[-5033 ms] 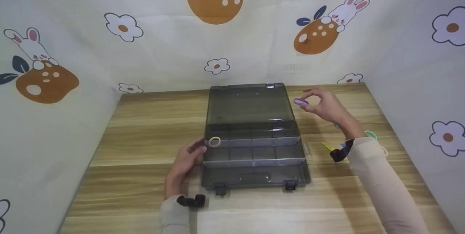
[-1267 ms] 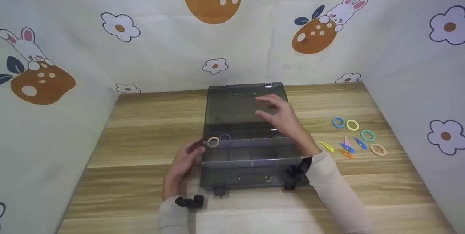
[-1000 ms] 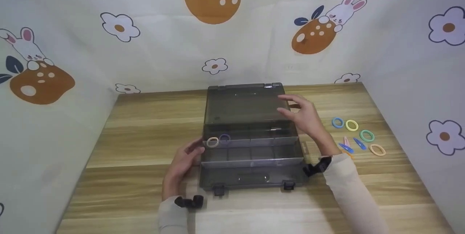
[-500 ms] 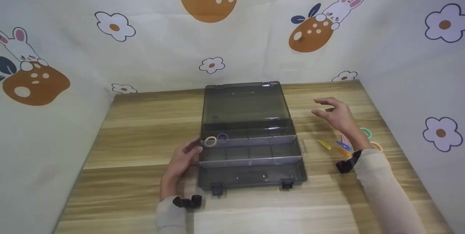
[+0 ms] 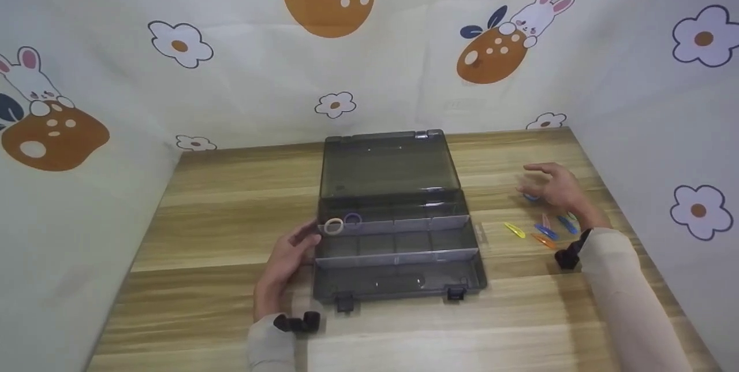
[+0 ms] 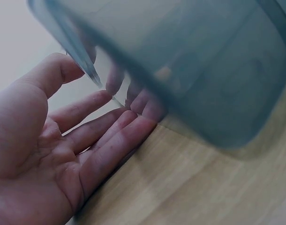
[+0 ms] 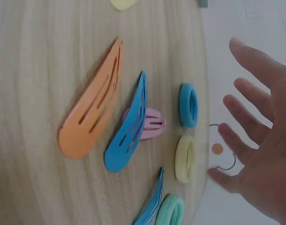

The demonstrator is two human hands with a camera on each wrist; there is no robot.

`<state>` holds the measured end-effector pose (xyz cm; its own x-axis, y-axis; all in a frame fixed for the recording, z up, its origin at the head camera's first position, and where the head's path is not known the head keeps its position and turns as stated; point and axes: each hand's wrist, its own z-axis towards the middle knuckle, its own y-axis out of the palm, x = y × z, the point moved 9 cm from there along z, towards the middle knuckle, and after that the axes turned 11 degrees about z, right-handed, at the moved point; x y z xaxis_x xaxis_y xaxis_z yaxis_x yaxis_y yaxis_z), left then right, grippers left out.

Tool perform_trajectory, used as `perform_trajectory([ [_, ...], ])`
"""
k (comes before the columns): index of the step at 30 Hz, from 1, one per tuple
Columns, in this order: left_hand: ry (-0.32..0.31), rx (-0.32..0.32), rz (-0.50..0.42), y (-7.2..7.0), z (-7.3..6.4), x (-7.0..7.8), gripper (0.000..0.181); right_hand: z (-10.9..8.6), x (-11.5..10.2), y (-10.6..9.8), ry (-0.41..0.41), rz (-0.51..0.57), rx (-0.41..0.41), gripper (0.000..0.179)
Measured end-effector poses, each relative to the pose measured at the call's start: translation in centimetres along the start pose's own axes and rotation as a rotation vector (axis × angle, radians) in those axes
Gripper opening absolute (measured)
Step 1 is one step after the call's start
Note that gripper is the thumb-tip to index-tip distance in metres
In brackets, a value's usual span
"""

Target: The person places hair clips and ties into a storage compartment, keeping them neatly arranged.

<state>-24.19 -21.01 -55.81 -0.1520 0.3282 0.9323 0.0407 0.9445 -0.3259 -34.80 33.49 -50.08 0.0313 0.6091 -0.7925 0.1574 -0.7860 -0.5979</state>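
A smoky transparent divided box lies with its lid raised at the back. A cream hair tie and a purple hair tie sit in its rear left part. My left hand touches the box's left side, its fingers extended against the wall and the thumb at the rim. My right hand holds nothing, fingers spread, over the hair ties at the right. In the right wrist view, blue, yellow and green hair ties lie beyond the clips.
On the wooden table, several snap hair clips lie right of the box: a yellow clip, an orange clip, a blue clip overlapping a pink clip. Patterned cloth encloses the back and sides.
The purple hair tie, earlier pinched in my right hand, now lies in the box beside the cream one. My right hand has moved from over the box back to the right. The left hand stays.
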Motion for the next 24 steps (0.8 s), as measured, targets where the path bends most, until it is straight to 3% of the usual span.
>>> perform_trajectory([
  [6, 0.003, 0.000, 0.009, 0.0, 0.0, 0.0, 0.048, 0.3, 1.6, 0.2, 0.080, -0.023, -0.103, 0.081],
  [10, -0.009, 0.010, 0.017, -0.1, 0.0, -0.3, 0.048, 0.3, 2.2, 0.2, 0.098, -0.045, -0.127, 0.086],
  [18, 0.025, 0.013, 0.021, -0.1, 0.1, 0.0, 0.047, 0.0, 2.5, 0.1, 0.075, -0.091, -0.128, 0.076],
  [24, 0.002, 0.007, 0.029, -0.1, 0.0, -0.1, 0.047, -0.1, 2.6, 0.0, 0.068, -0.110, -0.112, 0.068],
])
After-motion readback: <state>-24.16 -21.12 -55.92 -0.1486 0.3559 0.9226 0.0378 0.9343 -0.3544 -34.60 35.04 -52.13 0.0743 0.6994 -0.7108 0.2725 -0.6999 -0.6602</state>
